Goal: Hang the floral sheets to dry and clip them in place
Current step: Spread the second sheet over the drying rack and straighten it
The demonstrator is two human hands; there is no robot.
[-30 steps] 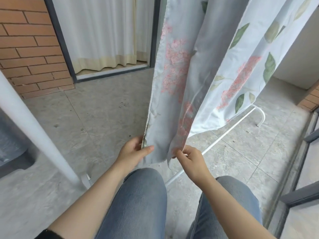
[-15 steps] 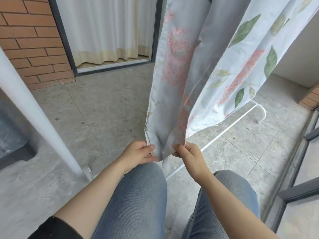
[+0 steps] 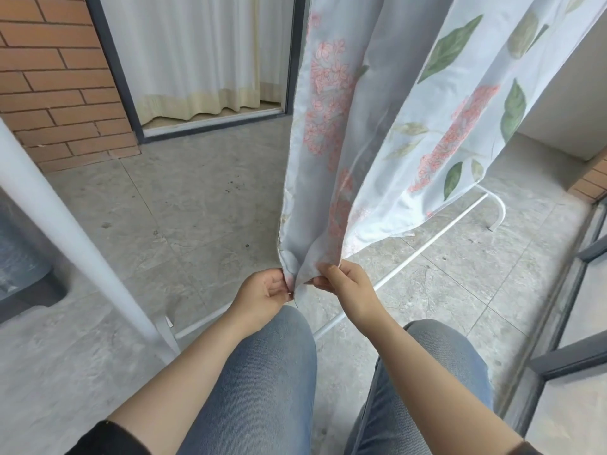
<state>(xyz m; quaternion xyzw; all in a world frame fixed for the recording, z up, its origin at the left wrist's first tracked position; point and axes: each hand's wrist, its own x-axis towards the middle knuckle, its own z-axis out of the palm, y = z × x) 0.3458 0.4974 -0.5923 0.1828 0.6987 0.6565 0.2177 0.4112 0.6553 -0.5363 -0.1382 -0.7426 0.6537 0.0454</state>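
Note:
A pale blue floral sheet with pink blossoms and green leaves hangs down from above the frame, folded over so two layers drop toward me. My left hand pinches the left bottom corner of the near layer. My right hand pinches the same hem just to the right, and the cloth bunches between them. The top of the sheet and any clips are out of view.
A white rack pole slants across the left, and the rack's base rail runs along the grey tiled floor under the sheet. A brick wall and a curtained glass door stand behind. A dark railing borders the right.
Both hands have come closer together along the bottom hem, gathering the cloth between them. The view has tilted slightly down.

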